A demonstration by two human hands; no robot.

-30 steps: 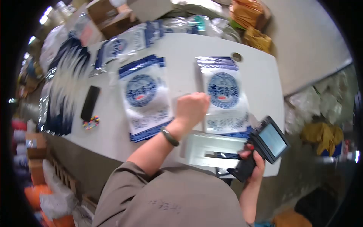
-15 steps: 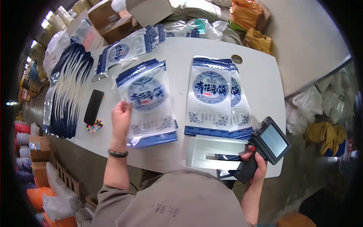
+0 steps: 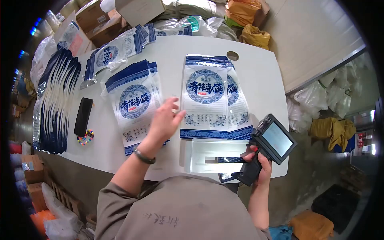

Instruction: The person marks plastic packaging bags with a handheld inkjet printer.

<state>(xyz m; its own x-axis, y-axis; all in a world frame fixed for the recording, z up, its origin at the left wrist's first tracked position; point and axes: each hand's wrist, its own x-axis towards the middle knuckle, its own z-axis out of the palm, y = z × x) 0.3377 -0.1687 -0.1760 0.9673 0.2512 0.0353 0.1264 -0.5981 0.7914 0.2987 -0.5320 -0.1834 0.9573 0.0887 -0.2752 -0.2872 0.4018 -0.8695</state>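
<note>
My left hand [image 3: 167,120] is over the table between two piles of blue-and-white printed bags, its fingers apart and holding nothing. The left pile [image 3: 135,102] lies partly under my wrist. Beyond my fingertips is the right pile [image 3: 205,94], fanned slightly to the right. My right hand [image 3: 262,164] is wrapped round the grip of a black handheld device [image 3: 250,170] with a lit screen [image 3: 278,140]. A clear, flat plate [image 3: 196,156] attached to the device rests at the table's front edge, below the right pile. Dark packaging shows beneath the plate.
On the white table [image 3: 160,48] lie a black phone [image 3: 83,116], a beaded bracelet [image 3: 85,137], a long row of folded bags [image 3: 60,100] and more bags [image 3: 116,50] at the back. Cardboard boxes [image 3: 91,20] and an orange sack [image 3: 242,12] stand behind.
My left hand has moved right, off the left pile's left side to the gap between piles. The left pile's top bag now lies further left and tilted. The camera view has shifted.
</note>
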